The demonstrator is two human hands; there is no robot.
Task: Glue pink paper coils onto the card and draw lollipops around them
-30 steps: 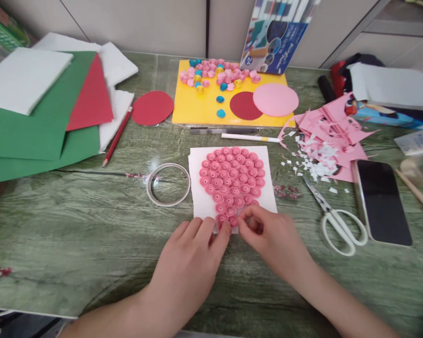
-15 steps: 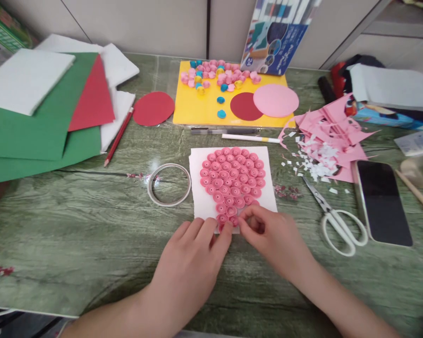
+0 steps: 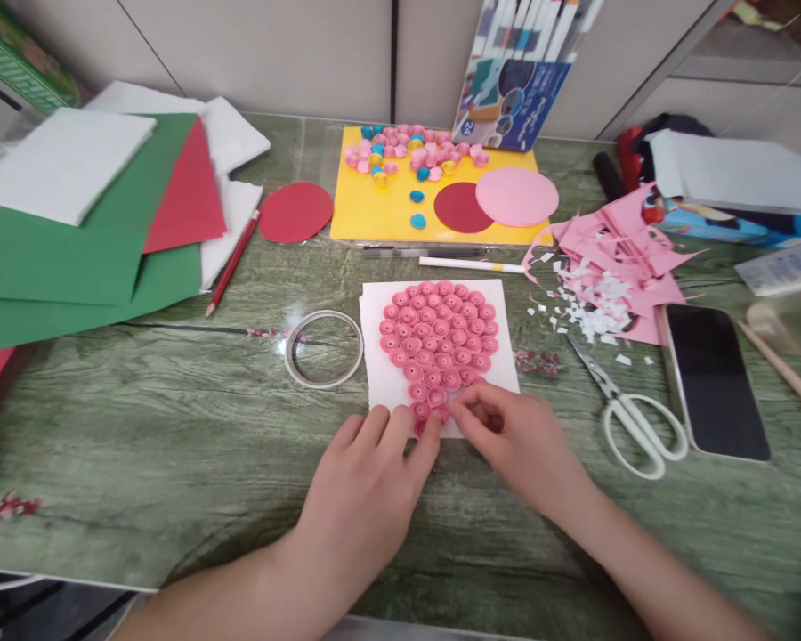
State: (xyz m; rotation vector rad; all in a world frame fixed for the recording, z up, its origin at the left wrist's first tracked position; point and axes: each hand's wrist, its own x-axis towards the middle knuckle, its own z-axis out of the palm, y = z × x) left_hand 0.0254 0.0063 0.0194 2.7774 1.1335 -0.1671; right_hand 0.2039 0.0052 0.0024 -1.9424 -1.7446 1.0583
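Observation:
A white sheet lies flat, covered with many small pink rolled-paper flowers that form a rounded cluster narrowing towards my body. My left hand rests over the sheet's near edge, its fingers bent and the thumb apart from them, touching the lowest flowers. Close beside it, my right hand is closed in a pinch at the right side of the same lowest flowers. Whatever sits between the right fingertips is too small and hidden to make out.
Left of the sheet lies a roll of tape. Scissors, a phone and pink paper scraps lie to the right. Behind are a pen and a yellow sheet bearing loose coloured paper pieces. Green paper is stacked far left.
The view has shifted slightly. Both hands stay at the lowest flowers, with the left thumb and right fingertips moved only a little.

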